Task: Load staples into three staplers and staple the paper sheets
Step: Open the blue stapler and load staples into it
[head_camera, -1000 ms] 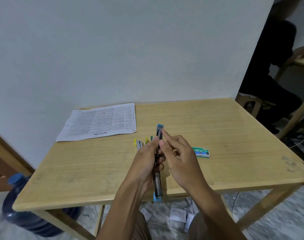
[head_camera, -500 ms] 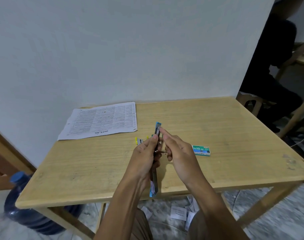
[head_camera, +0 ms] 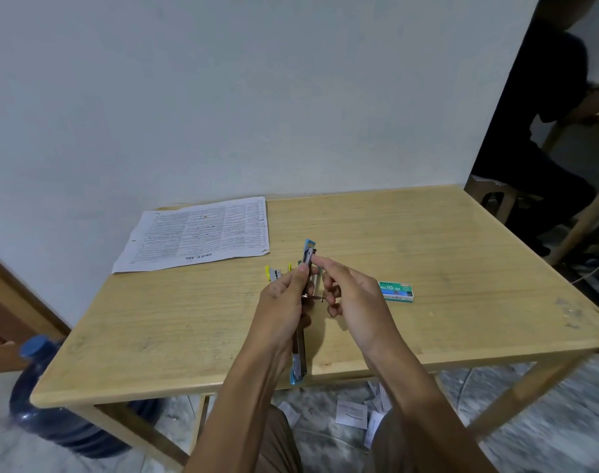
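My left hand [head_camera: 284,302] grips a blue stapler [head_camera: 301,356] that is swung fully open, its two halves running from the table's near edge up to its blue tip [head_camera: 309,249]. My right hand [head_camera: 352,298] is beside it, forefinger and thumb pinched at the stapler's upper metal channel; whether a staple strip is between them I cannot tell. A green staple box [head_camera: 396,291] lies on the table to the right. Printed paper sheets [head_camera: 195,233] lie at the back left. Yellow staplers [head_camera: 274,273] lie partly hidden behind my left hand.
The wooden table [head_camera: 462,268] stands against a white wall. A blue water jug [head_camera: 52,404] stands on the floor at the left. Paper scraps [head_camera: 352,413] lie under the table. A person in dark clothes [head_camera: 537,131] sits at the right.
The open stapler has risen slightly and tilted; my right hand drew back a little toward the stapler's upper end. The view shifted slightly downward.
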Available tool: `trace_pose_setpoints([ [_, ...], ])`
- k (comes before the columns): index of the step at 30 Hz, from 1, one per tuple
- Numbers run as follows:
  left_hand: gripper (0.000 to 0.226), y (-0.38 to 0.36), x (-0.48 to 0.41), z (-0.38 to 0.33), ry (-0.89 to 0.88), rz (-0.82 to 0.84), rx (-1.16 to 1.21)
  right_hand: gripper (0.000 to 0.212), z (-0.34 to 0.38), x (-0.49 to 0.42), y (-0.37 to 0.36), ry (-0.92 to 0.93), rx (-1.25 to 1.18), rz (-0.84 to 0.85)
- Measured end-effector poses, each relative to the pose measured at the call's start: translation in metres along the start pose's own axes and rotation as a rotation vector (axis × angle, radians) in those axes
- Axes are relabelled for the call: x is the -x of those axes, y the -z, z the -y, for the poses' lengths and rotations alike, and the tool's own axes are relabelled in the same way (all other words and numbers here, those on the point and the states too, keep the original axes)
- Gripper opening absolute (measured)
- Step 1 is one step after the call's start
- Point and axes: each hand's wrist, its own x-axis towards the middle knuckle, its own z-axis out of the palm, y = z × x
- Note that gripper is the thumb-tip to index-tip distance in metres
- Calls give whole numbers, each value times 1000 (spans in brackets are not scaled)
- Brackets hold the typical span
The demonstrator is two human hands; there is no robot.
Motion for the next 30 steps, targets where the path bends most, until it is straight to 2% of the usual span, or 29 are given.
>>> trace_pose_setpoints([
  [8, 28, 3, -1, -3, 35, 70, 39, 29, -7, 4, 0, 76, 151, -22],
  [12, 27, 3, -1, -4, 31, 98, 40, 43, -9, 5, 2, 145, 250, -54],
  [18, 26, -1, -1, -1, 45, 93, 35, 46, -17, 3, 6, 241, 389, -73],
  [21, 26, -2, -2, -3, 50, 75, -19, 33, -16, -1, 7, 160, 110, -201],
  [23, 27, -4, -3, -7, -3, 58, -141, 33, -14, -12, 7, -34, -238, -272],
  [24, 30, -5, -3, -9, -65, 50, -239, 34, -14, -17, 6, -152, -406, -238],
  [25, 31, -6, -3, -12, -153, 46, -377, 37, -12, -21, 4, -265, -544, -182],
  [27, 29, -9, -3, -17, -343, 68, -795, 42, -7, -27, -2, -449, -785, -99],
  [29, 29, -12, -3, -23, -458, 56, -1204, 43, -5, -31, -6, -529, -944, -77],
  [30, 28, -14, -4, -26, -490, 43, -1288, 42, -4, -33, -7, -542, -991, -86],
])
